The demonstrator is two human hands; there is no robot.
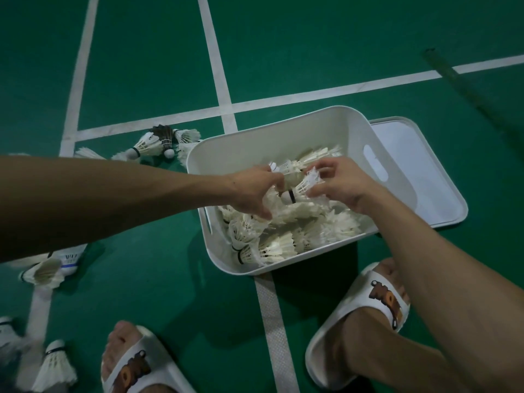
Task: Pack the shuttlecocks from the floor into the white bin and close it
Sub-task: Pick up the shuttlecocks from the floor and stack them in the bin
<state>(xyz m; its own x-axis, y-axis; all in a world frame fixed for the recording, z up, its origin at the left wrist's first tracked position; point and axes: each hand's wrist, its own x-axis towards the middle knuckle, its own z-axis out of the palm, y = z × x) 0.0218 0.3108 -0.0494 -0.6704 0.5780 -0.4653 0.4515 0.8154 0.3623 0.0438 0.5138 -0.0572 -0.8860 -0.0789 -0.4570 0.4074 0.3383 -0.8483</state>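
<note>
I have both hands over the open white plastic bin (pixel 272 120), meeting above the heap. My left hand (pixel 255 191) curls round a clump of white feather shuttlecocks (pixel 279 205). My right hand (pixel 343 182) pinches the feathered skirt of one more, whose black-banded cork points down toward me, skirt up and to the right.

The bin holds a loose pile (pixel 283 245) of shuttlecocks, below the rim. Those not yet packed all lie left of the bin on the green court floor (pixel 312 52): a cluster (pixel 158 143) just beside its far left corner, and strays (pixel 48 272) nearer my left foot. I judge the left hand the nearer for the next pickup.

The flat white lid (pixel 419 171) lies just beside the bin's right wall, nearer my right hand.
</note>
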